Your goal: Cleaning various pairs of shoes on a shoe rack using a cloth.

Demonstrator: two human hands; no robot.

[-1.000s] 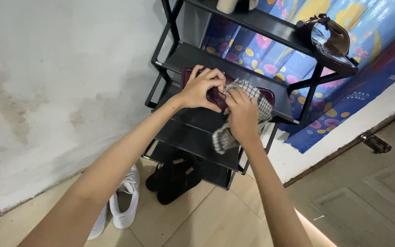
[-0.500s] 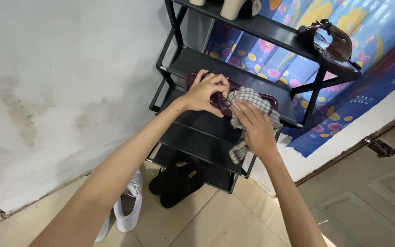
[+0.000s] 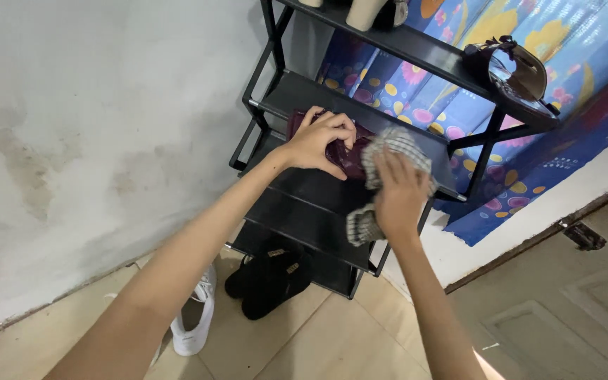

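— What lay at the far left?

— A stained white wall [image 3: 86, 127], and below it on the tiled floor [image 3: 304, 345] a white sneaker [image 3: 195, 327]. Just right of that, a pair of black sandals [image 3: 269, 278] sat at the foot of the black shoe rack [image 3: 304, 211].

— And the hands?

— The left hand [image 3: 318, 141] rested on the near end of a dark maroon shoe [image 3: 343, 151], which lay on the rack's middle shelf. Its fingers [image 3: 336, 130] were curled over the shoe's top, clamped on it and pinning it to the shelf. The right hand [image 3: 399, 193] was just beside, its fingers wrapped around a checked cloth [image 3: 388, 144] and pressing it flat against the shoe's other end; a tail of the cloth hung below the palm.

— Further right?

— A brown strappy sandal [image 3: 511, 67] stood on the upper shelf, at its right end. Behind the rack hung a blue flowered curtain [image 3: 564, 119], and at the lower right a wooden door [image 3: 578, 309] showed.
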